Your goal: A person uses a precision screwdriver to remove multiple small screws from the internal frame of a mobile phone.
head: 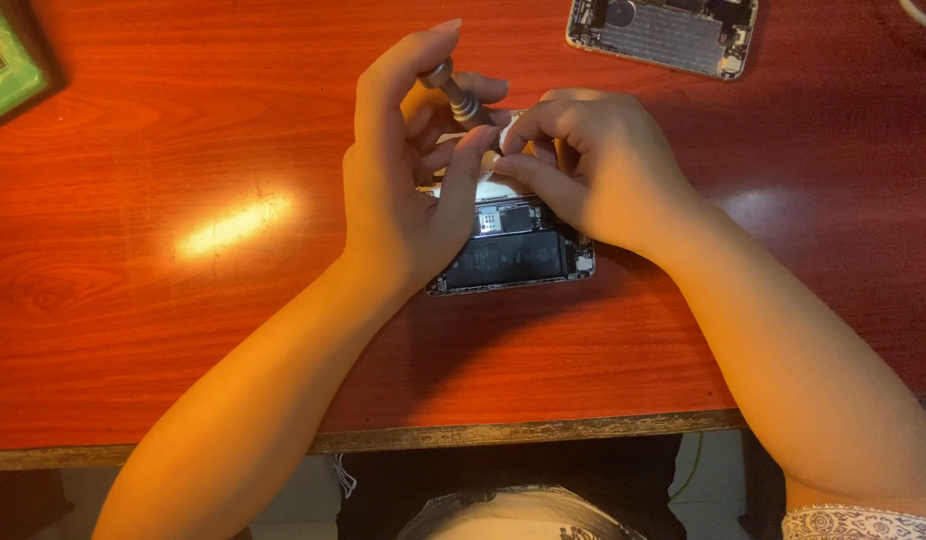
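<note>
- Right now the left hand [403, 190] curls around a small grey metal screwdriver with a ribbed handle [461, 98], fingers loosely closed about its shaft and the forefinger raised over its cap.
- The right hand [593, 165] is pressed close beside it, fingertips pinched together at the tool's lower end, just above the opened dark smartphone body with its black battery exposed [513, 250].
- That phone lies flat on the glossy reddish wooden tabletop [183, 150], partly under both hands, near the middle of the view.
- A second opened phone shell, silver-grey with bare metal innards [663, 35], rests well apart at the far edge; a green box-like object [8, 65] sits at the far left corner.
- Risk, as I judge it: the driver tip could slip off a tiny screw and scratch the board or nick the battery, since the tool stands tilted and the grip on it looks light.
- A loosened screw could also roll away across the smooth tabletop.
- Hidden: the driver's tip, the upper half of the phone and whatever the right fingertips pinch are covered by the hands.
- Both the green object and the far shell are cut off by the frame.
</note>
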